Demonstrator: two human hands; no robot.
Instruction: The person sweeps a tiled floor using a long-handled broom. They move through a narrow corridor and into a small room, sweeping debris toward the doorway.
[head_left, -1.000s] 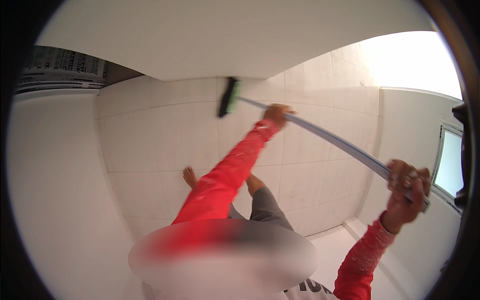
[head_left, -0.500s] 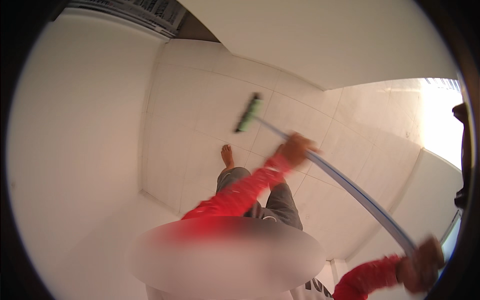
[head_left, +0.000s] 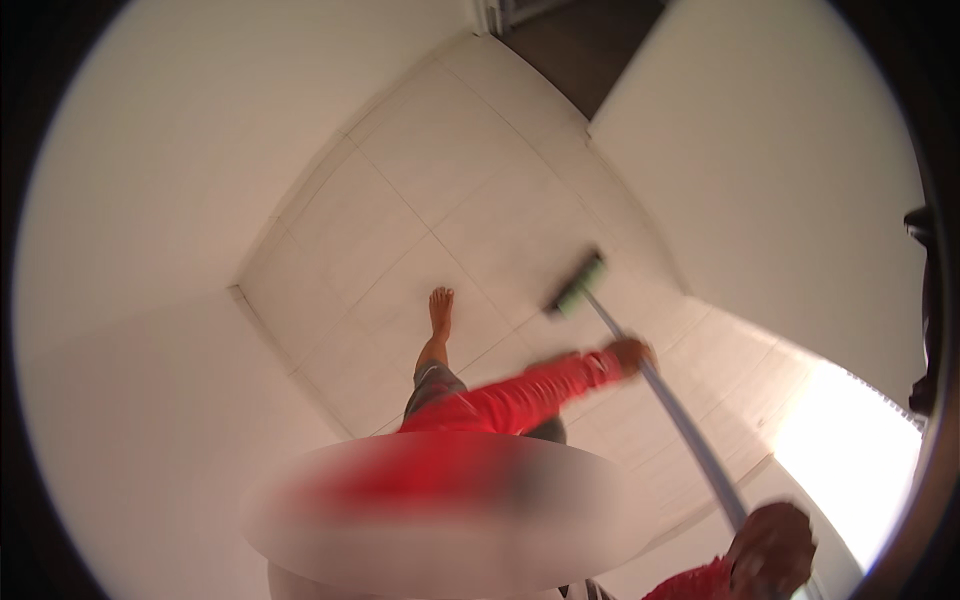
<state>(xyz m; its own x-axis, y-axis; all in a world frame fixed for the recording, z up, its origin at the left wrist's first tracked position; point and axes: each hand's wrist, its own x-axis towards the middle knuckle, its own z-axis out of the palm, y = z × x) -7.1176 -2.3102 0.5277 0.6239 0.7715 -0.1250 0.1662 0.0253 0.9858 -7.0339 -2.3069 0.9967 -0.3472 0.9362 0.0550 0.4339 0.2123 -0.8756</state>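
Head view: the green-and-black broom head (head_left: 577, 286) lies forward-left of your left hand (head_left: 630, 357).
That hand, the nearer one, wraps the handle (head_left: 690, 435) low; your right hand (head_left: 772, 552) clasps it farther back and right, its long axis slanting between them.

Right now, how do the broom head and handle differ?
The broom head is green and dark; the handle is greyish. The broom head is a short block; the handle is long and thin. The left hand and right hand grip the handle; neither touches the broom head. The two are joined.
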